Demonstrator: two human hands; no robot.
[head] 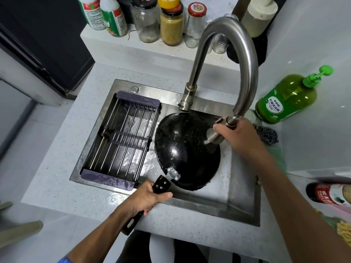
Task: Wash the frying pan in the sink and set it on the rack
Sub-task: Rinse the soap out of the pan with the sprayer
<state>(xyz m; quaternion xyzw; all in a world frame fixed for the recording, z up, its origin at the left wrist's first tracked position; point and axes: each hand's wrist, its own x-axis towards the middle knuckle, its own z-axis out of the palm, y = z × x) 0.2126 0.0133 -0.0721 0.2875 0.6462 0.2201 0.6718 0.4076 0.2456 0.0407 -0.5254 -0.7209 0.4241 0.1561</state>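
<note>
A black frying pan (185,150) stands tilted on its edge in the steel sink (241,207), its wet underside facing me. My left hand (146,197) grips the pan's black handle at the sink's front rim. My right hand (237,132) holds the spray head of the tall curved faucet (245,59), aimed at the pan's right side. The rack (121,137), purple-framed with steel bars, lies across the left half of the sink with nothing on it.
A green dish soap bottle (286,97) lies at the right, a steel scourer (266,134) beside it. Jars and bottles (171,23) line the raised ledge behind the sink. A red-labelled bottle (330,194) sits at the right edge.
</note>
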